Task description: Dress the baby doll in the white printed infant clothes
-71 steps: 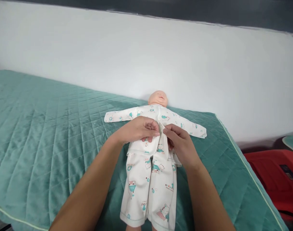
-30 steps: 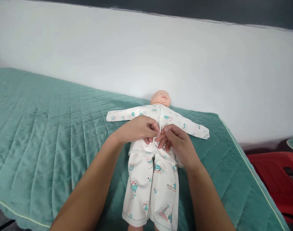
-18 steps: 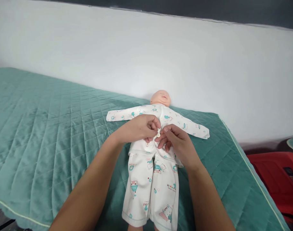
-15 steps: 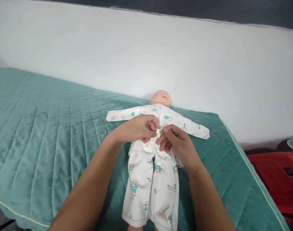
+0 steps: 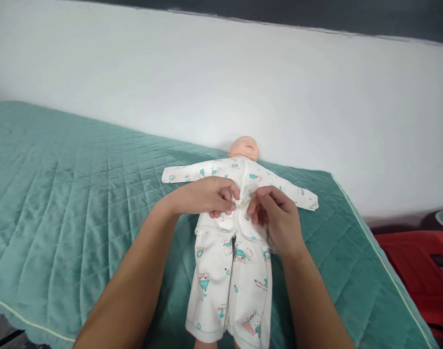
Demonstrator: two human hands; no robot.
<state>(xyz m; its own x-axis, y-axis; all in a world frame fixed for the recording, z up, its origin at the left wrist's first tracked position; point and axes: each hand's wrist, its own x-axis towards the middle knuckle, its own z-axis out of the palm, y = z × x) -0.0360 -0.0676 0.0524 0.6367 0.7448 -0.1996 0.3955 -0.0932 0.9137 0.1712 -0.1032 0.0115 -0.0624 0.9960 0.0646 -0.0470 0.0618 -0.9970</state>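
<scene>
A baby doll (image 5: 245, 146) lies on its back on the teal quilted bed (image 5: 69, 194), head toward the wall. It wears a white printed top (image 5: 207, 170) with sleeves spread wide and matching white pants (image 5: 229, 286). My left hand (image 5: 203, 196) pinches the left edge of the top's front opening at the belly. My right hand (image 5: 277, 218) pinches the right edge. A small white button (image 5: 240, 203) shows between my fingertips.
A white wall (image 5: 221, 87) runs right behind the doll's head. The bed's right edge with pale piping (image 5: 374, 259) slopes down toward me. Beyond it stands a red object (image 5: 421, 271) on the floor. The bed stretches far to the left.
My fingers have worked at the top's front: the two edges, apart before, now meet at the belly, with a button showing between my fingertips. My right hand has shifted slightly right.
</scene>
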